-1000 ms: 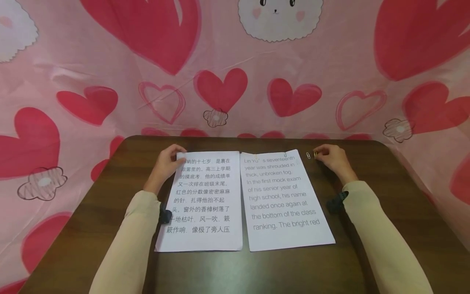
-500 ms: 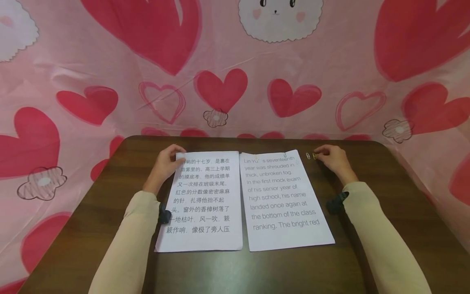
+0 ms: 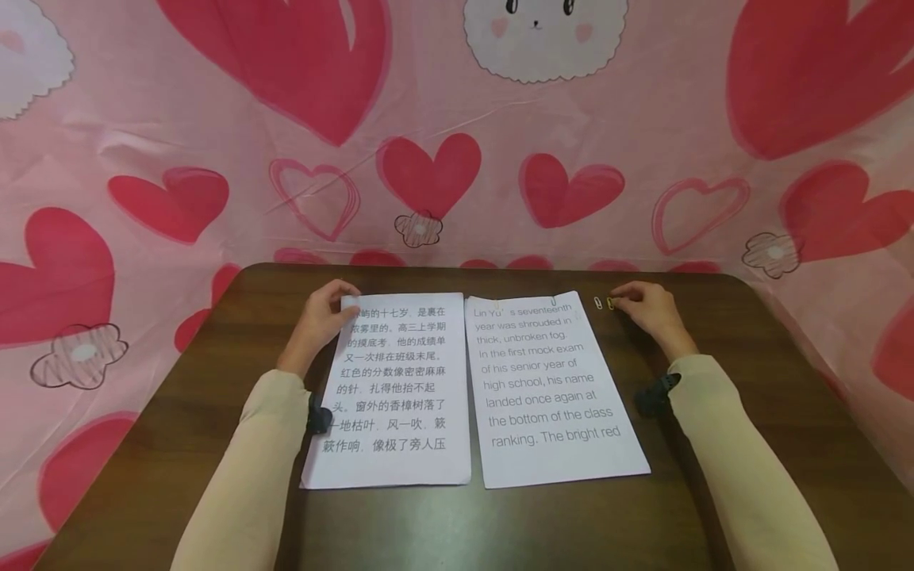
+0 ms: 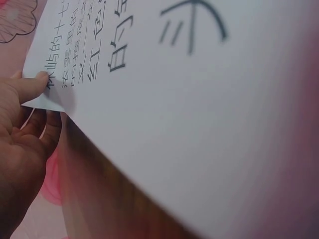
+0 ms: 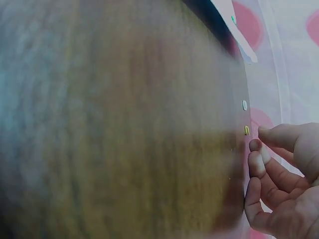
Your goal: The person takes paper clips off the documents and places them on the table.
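Gold wire, the paper clip (image 3: 610,303) on the dark table (image 3: 750,381) beside the right hand's (image 3: 646,308) loosely curled, empty fingertips looks light, stiff and slippery, best pinched edgewise, while the left hand (image 3: 319,321) pinches the Chinese sheet's (image 3: 393,388) corner.

**Sheets side by side, clips at the far right**

Two sheets are laid side by side on the bench (image 3: 750,412), their inner edges almost touching. The Chinese sheet (image 3: 393,396) is placed on the left, the English sheet (image 3: 553,396) on the right. The far left corner of the Chinese sheet is pinched by the left hand (image 3: 321,317). Two paper clips (image 3: 604,303) are set just right of the English sheet's far corner, with the right hand (image 3: 646,305) just beside them. A patterned cloth (image 3: 457,159) is hung behind the bench.
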Demonstrator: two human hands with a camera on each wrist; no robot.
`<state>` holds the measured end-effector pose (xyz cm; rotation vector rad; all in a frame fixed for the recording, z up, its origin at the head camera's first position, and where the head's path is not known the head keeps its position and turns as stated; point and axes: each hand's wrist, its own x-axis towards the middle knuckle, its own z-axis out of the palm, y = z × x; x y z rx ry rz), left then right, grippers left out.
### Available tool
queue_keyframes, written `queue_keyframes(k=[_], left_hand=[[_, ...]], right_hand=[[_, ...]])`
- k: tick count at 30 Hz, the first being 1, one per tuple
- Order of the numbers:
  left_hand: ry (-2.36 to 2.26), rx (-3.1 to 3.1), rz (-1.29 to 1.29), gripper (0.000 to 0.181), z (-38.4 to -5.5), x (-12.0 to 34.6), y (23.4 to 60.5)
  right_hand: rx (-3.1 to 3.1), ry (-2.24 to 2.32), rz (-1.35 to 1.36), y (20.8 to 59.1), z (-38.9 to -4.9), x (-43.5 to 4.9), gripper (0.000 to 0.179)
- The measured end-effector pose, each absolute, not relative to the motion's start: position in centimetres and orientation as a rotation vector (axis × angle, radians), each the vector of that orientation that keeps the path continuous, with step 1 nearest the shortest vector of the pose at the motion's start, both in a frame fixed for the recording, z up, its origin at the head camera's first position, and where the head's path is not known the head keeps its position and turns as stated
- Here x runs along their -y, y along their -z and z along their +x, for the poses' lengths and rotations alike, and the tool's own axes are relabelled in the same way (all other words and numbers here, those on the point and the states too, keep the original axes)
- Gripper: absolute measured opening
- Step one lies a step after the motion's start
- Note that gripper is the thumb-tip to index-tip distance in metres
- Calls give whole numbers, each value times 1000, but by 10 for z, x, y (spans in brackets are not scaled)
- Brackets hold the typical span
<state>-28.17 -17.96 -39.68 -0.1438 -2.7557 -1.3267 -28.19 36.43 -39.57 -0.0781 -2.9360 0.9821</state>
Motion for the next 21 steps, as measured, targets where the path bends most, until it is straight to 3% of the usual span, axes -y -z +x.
queue_keyframes(k=[21], left_hand=[[1136,2884,-118,25,-281,178,392]], right_hand=[[2908,-1003,-72,397,-282,-368,36]])
